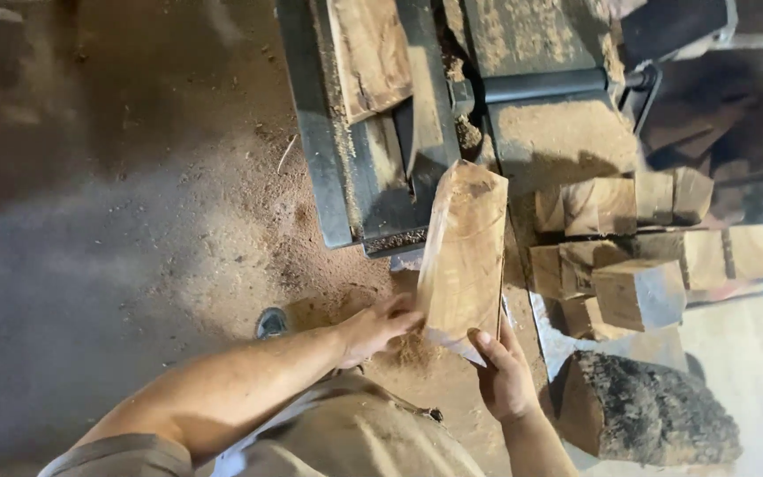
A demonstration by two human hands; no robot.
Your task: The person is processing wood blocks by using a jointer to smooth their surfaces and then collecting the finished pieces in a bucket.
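I hold a long pale wooden block (463,252) upright and tilted in front of me, its far end near the dark metal woodworking machine (364,159). My left hand (374,327) grips the block's lower left edge. My right hand (503,375) supports its lower right corner from below, thumb on the face. Another rough board (368,53) lies on the machine's bed.
A stack of several cut wooden blocks (642,238) stands to the right. A bark-covered log chunk (642,411) lies at lower right. Sawdust covers the floor (134,247). My shoe tip (271,322) shows below the machine.
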